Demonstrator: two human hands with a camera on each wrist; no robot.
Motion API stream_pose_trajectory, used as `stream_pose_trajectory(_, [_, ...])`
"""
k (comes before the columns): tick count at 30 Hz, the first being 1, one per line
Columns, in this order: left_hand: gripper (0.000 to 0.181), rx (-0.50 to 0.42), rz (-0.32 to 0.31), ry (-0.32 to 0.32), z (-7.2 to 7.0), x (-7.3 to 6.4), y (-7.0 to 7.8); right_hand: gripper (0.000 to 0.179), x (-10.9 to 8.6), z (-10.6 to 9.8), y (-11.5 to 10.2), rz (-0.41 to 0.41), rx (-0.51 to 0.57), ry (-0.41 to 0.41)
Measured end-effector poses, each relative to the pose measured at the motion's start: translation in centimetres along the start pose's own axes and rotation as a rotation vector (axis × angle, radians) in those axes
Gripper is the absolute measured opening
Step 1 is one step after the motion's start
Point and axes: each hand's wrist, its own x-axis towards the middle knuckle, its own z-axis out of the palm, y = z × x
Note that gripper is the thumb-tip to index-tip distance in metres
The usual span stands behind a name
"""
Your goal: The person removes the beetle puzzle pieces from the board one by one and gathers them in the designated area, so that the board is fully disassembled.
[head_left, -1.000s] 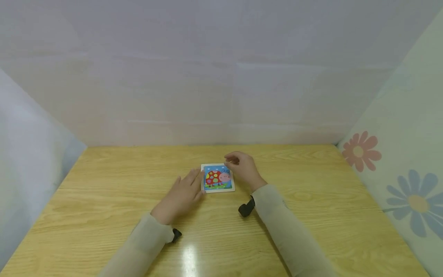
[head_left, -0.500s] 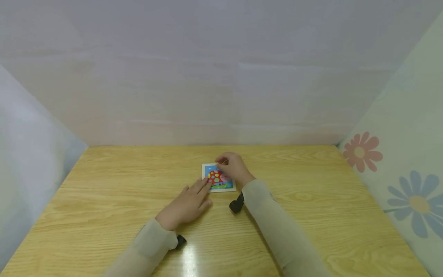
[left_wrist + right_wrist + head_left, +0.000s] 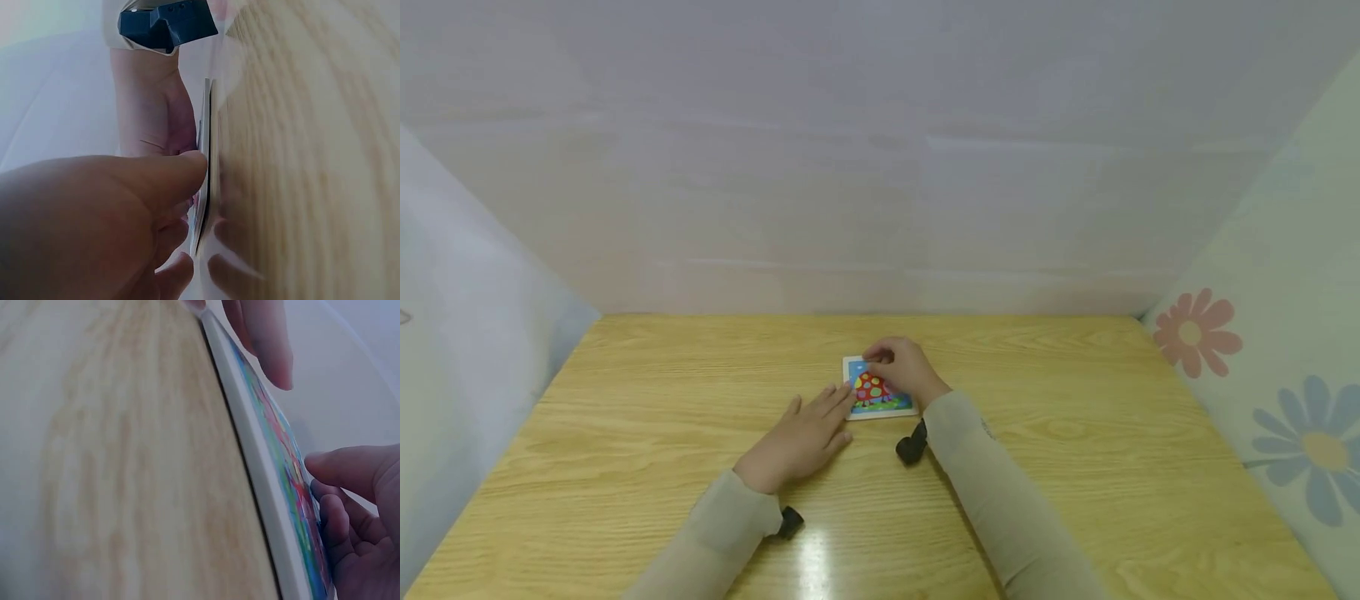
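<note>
A square picture board (image 3: 886,415) with a pale border lies on the table. Its picture is a red ladybird (image 3: 871,388) with coloured spots on blue and green. My left hand (image 3: 805,435) rests at the board's left edge with fingers extended; in the left wrist view its thumb (image 3: 187,170) reaches the board's edge. Over the upper right part of the picture is my right hand (image 3: 906,368), hiding the ladybird's head. In the right wrist view its loosely bent fingers (image 3: 334,515) touch or nearly touch the picture, thumb apart, and nothing shows between them.
The wooden table (image 3: 700,375) extends around the board. A pale cloth wall (image 3: 880,208) rises along its back edge, with side walls at left and right. Printed flowers (image 3: 1198,332) decorate the right wall. Dark wrist cameras (image 3: 912,446) sit at both cuffs.
My right hand has moved left from the board's upper right corner onto the picture. The left hand's fingers moved over the picture's left side, then drew back slightly to the edge.
</note>
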Motion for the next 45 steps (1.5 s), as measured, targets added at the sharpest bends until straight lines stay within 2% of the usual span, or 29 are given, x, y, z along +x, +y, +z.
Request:
stream_pose_trajectory(4, [0.061,-0.004,0.025,-0.013,0.0,-0.1,-0.1,0.015,-0.2,0.2,-0.1,0.026,0.018,0.000])
stream_pose_trajectory(9, [0.060,-0.006,0.025,-0.036,-0.2,-0.1,-0.1,0.014,-0.2,0.3,-0.3,0.044,0.041,0.011])
stream_pose_trajectory(19, [0.060,-0.027,0.030,-0.038,-0.7,-0.3,-0.1,0.016,0.3,0.7,-0.4,0.095,0.087,0.001])
stream_pose_trajectory(29, [0.060,-0.050,0.021,-0.050,-0.4,-0.2,-0.1,0.018,0.1,0.6,-1.0,0.108,0.037,-0.014])
stream_pose_trajectory(35, [0.061,-0.048,0.025,-0.049,-0.3,-0.1,-0.2,0.010,0.2,0.5,-1.1,0.065,-0.030,-0.026])
stream_pose_trajectory(45, [0.061,-0.054,0.028,-0.048,-0.4,0.0,-0.4,0.019,0.3,0.6,-1.2,0.061,-0.037,-0.023])
